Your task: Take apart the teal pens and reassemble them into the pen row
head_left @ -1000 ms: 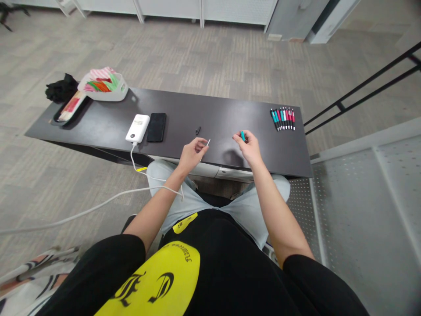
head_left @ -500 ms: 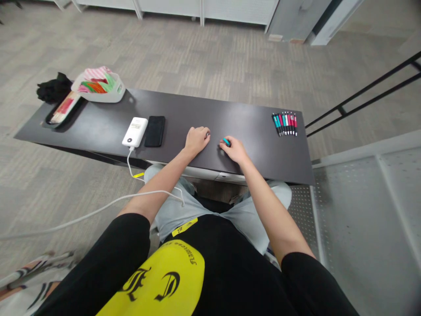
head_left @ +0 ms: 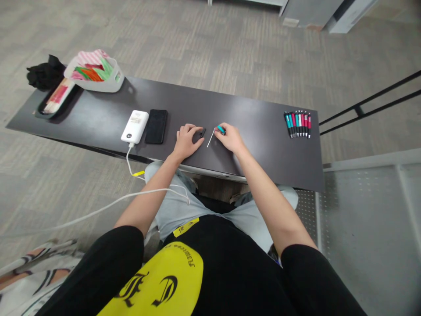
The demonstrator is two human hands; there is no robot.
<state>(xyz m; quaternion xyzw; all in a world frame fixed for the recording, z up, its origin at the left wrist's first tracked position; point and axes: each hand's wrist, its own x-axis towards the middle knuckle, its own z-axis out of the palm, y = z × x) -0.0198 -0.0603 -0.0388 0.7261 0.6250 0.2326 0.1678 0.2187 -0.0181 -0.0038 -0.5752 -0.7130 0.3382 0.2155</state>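
Note:
My left hand [head_left: 187, 141] rests on the dark table with thumb and forefinger apart. A small black pen piece [head_left: 203, 132] lies at its fingertips; whether they touch it is hard to tell. To the right, my right hand [head_left: 231, 137] is closed on a teal pen barrel [head_left: 221, 130], pinched between thumb and fingers. A thin whitish pen refill [head_left: 211, 138] slants down and left from the right fingertips; I cannot tell whether they hold it or it lies on the table.
At the table's right end lies a row of several teal, red and white pens [head_left: 297, 124]. Left of my hands are a black phone [head_left: 156, 126] and a white power bank [head_left: 134, 126] with a cable. Farther left stand a white basket [head_left: 105, 85], a black tray [head_left: 49, 115] and a black cloth bundle [head_left: 45, 74].
My left hand has shifted left and its fingers have spread, with the black piece now showing by them. The whitish refill now shows beside my right hand. The view has tilted down.

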